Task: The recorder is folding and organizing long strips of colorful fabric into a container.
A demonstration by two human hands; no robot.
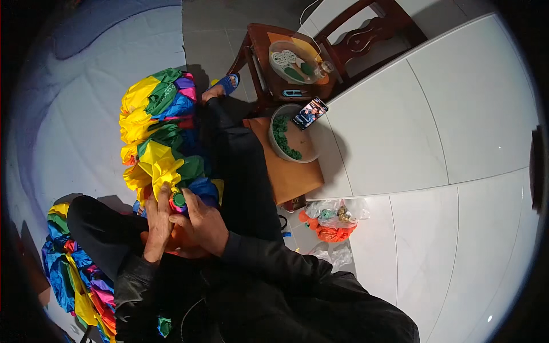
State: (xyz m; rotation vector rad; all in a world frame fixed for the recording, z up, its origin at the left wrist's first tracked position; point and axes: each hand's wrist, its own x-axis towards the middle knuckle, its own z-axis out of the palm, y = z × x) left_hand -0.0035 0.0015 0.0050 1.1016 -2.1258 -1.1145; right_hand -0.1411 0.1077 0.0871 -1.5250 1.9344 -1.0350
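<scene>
A long bunch of gathered, shiny fabric (140,111) in yellow, green, blue, purple and pink lies in front of me, its near end at my lap. My left hand (158,220) is closed on the folds at this end, its fingertips against the yellow cloth. My right hand (201,224) presses in from the right, fingers bent, its thumb close to the left hand. Between the fingertips sits a small round green piece (179,200); I cannot tell whether it is cloth or plastic. Orange material (183,240) shows under my wrists.
At right, a clear tub (278,134) of green pieces stands on a brown surface (291,180), a phone (310,113) at its rim. A wooden chair (260,37) bears another bowl (274,68). Plastic bags (336,228) lie beside white panels (394,131). More coloured fabric (83,280) lies at left.
</scene>
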